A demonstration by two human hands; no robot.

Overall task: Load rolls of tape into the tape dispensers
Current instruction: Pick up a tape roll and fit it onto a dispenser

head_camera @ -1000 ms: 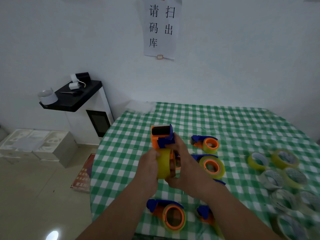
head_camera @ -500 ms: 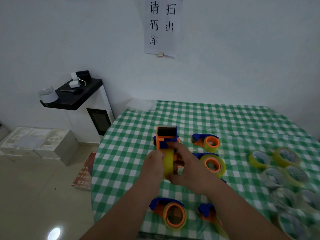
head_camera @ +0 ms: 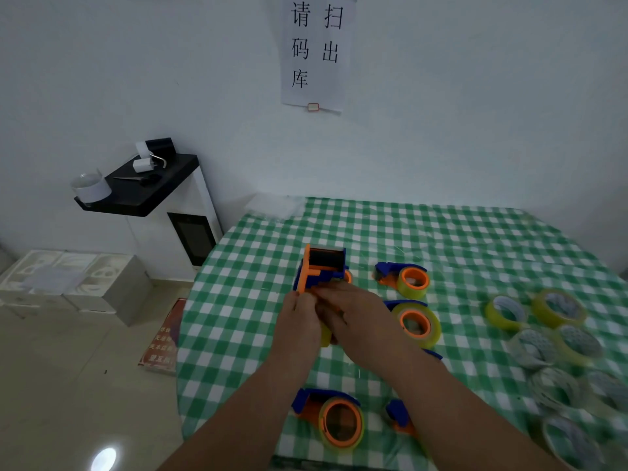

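Note:
An orange and blue tape dispenser (head_camera: pixel 321 270) is held upright over the table, its black roller end pointing away from me. My left hand (head_camera: pixel 299 321) grips its left side and my right hand (head_camera: pixel 353 317) covers its right side. A yellowish tape roll (head_camera: pixel 325 336) in the dispenser shows only as a sliver between my palms. Three loaded dispensers lie on the cloth: one (head_camera: pixel 406 278) beyond my right hand, one (head_camera: pixel 416 322) beside it, one (head_camera: pixel 334 419) near the front edge.
Several loose tape rolls (head_camera: pixel 547 338) lie at the right on the green checked tablecloth (head_camera: pixel 441 239). Another dispenser (head_camera: pixel 401 418) is partly hidden under my right forearm. A white cabinet with a black top (head_camera: pixel 146 188) stands left of the table, by the wall.
Both hands have closed further over the tape roll, which now is almost hidden. The dispenser has turned so that its roller end faces straight away from me.

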